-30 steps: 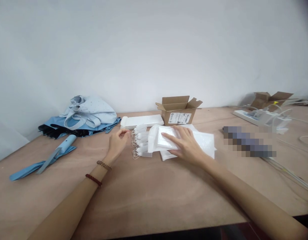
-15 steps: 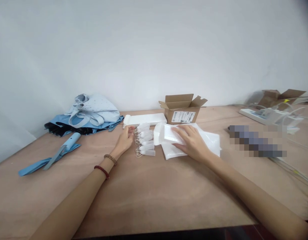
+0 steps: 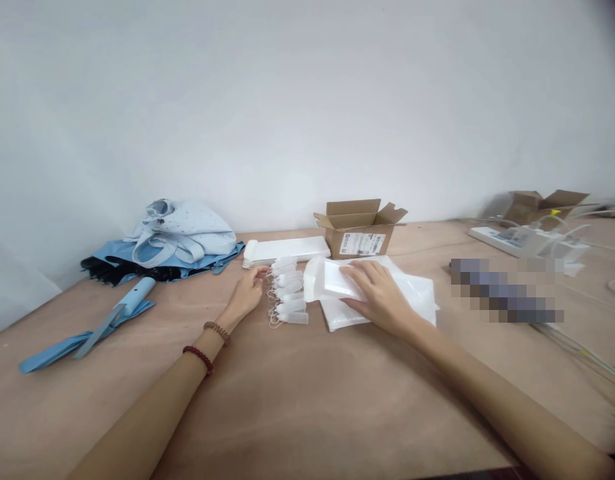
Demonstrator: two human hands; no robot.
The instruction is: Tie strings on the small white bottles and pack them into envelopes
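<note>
My right hand grips a flat white box from above, its thumb on the near edge and fingers over the top. The box's flap points left. Beneath it lie clear plastic bags. My left hand is at the left side of a row of small translucent tubes with looped white strings. Its fingers are slightly bent and apart, the fingertips close to the upper strings. I cannot tell whether they touch them. Behind the tubes is a stack of flat white boxes.
An open cardboard box with a label stands by the wall. At left are a pale cloth bag and a blue umbrella. To the right lie a blurred-out dark object, a power strip, cables and another carton.
The view has shifted slightly, so the table sits lower. My left hand's fingers have come down and stretched toward the tube strings. My right hand stays on the white box.
</note>
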